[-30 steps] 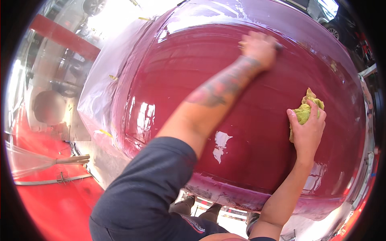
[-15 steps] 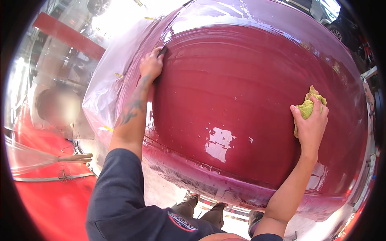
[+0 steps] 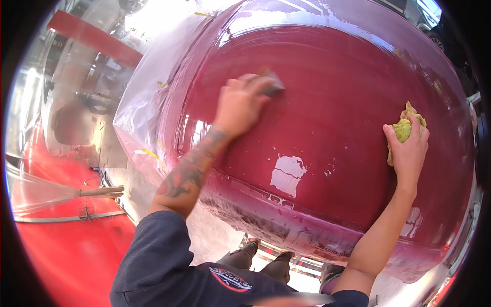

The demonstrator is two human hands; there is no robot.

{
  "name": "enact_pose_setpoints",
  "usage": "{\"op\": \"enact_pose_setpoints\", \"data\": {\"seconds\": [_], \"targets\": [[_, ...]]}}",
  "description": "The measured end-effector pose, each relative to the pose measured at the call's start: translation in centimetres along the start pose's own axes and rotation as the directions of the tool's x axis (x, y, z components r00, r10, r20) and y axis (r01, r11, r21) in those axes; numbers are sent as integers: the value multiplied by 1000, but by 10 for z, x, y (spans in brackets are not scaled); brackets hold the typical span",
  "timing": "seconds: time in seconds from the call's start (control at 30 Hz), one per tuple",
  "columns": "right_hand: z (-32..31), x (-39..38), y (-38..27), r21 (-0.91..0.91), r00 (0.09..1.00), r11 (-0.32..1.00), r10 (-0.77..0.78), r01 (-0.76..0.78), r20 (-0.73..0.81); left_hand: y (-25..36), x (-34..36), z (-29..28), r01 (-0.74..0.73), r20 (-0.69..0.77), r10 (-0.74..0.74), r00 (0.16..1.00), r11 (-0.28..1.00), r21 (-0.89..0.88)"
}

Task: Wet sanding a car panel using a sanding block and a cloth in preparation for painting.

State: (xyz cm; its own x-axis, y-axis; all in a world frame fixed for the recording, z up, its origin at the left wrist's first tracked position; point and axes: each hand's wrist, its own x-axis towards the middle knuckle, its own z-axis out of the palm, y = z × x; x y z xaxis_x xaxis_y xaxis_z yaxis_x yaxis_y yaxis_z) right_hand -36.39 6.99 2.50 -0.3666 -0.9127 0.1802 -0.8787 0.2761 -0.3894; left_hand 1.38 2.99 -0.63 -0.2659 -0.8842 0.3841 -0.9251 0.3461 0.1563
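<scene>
Left hand [image 3: 239, 106]: fingers closed around a dark block [image 3: 274, 85], both blurred. The block is at the red panel [image 3: 327, 117], left of its middle and toward the far side; whether its whole face touches the panel cannot be determined. Right hand [image 3: 410, 151]: thumb and fingers grip a crumpled yellow-green cloth [image 3: 402, 131] over the right part of the panel, well apart from the block. The cloth's upper end projects beyond the fingers. The panel is glossy, with bright reflections and small light specks near its middle. A translucent plastic sheet [image 3: 140, 102] adjoins its left side, bearing yellow tape [image 3: 149, 153]. Further left, a red bar [image 3: 94, 38] runs at a slant.
</scene>
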Motion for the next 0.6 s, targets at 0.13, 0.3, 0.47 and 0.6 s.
{"op": "enact_pose_setpoints", "data": {"seconds": [0.13,0.3,0.47,0.6], "targets": [[7,2,5,4,990,996,-85,86,-113,-141,-31,0,326,-68,-321,944,941,85],[20,0,13,-48,942,950,-312,308,-127,57,-66,-18,-73,105,85,991,991,-114],[47,-13,-16,182,875,859,-484,479,-24,129,-85,-34,-299,205,345,916,927,-226],[39,-4,21,85,898,905,-395,417,-196,66,-82,-29,-117,156,143,977,979,-168]]}}
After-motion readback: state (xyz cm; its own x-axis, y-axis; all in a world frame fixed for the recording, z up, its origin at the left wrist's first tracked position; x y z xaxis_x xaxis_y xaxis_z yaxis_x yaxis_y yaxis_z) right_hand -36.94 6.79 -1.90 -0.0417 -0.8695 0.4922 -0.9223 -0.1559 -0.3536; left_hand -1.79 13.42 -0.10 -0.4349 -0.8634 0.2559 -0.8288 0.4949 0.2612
